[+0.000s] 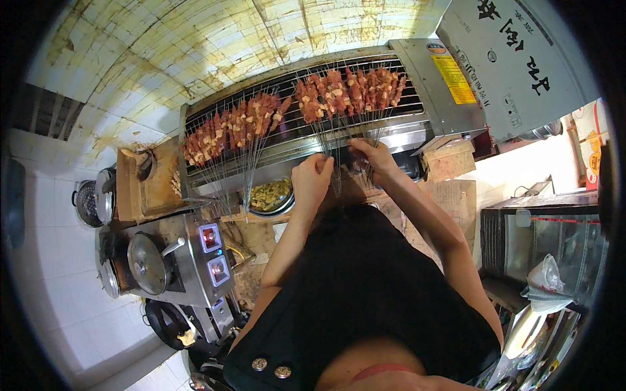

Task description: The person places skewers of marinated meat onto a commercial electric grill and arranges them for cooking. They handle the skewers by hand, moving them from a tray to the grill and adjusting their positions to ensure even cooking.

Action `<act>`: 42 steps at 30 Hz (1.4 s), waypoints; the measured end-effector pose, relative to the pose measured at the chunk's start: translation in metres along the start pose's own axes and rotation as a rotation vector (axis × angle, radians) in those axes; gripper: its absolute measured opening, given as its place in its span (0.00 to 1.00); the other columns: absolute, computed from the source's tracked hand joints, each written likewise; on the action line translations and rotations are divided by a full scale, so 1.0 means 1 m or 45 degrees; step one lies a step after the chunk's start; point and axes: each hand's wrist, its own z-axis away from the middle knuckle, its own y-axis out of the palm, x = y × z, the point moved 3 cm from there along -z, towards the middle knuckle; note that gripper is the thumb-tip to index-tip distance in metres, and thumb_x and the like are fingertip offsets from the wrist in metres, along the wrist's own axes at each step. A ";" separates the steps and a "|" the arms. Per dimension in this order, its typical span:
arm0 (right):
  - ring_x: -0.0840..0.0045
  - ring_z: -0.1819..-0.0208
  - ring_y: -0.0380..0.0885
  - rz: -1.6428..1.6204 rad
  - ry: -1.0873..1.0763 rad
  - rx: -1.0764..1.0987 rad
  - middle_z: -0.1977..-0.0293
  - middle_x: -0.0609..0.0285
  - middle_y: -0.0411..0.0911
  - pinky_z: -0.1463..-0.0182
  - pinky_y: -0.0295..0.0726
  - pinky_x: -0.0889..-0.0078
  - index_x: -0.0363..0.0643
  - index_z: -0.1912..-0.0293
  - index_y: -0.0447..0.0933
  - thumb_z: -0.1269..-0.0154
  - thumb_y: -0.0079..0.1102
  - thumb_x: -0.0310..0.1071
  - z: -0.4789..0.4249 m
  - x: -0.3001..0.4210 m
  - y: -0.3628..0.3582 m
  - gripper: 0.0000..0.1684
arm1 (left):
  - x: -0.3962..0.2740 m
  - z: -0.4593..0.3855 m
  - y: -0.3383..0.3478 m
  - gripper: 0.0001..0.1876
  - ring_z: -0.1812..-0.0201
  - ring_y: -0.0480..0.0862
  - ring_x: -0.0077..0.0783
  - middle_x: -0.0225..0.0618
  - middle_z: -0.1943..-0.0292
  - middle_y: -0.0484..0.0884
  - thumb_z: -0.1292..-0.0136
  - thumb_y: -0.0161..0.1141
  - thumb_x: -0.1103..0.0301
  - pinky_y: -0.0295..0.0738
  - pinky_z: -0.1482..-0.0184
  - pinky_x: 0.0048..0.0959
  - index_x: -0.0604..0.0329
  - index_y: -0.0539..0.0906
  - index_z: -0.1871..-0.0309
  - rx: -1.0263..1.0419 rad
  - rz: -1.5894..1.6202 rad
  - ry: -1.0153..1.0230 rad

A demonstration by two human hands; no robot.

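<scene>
Raw-looking meat skewers lie over the grate of a long metal grill (293, 155) in two groups, a left group (234, 124) and a right group (349, 95). Their thin metal sticks hang over the grill's front edge. My left hand (313, 177) has its fingers closed at the sticks on the left side of the right group; how firmly it holds them is unclear. With thumb and fingers, my right hand (372, 159) grips metal skewer sticks (376, 128) of the same group, further right.
Below the grill sits a bowl of yellowish food (270, 196). At left stand a stove (195, 264) with a lidded pan (146, 264) and a brown box (164, 181). A large metal panel (518, 63) is right of the grill; a glass-fronted cabinet (552, 244) stands lower right.
</scene>
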 end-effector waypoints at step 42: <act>0.84 0.77 0.73 -0.196 -0.027 0.082 0.75 0.64 0.76 0.77 0.72 0.85 0.37 0.64 0.75 0.42 0.62 0.33 -0.001 0.001 0.009 0.10 | 0.038 -0.003 0.061 0.05 0.74 0.76 0.22 0.28 0.70 0.78 0.38 0.58 0.68 0.73 0.74 0.19 0.59 0.77 0.62 -0.108 1.597 -0.595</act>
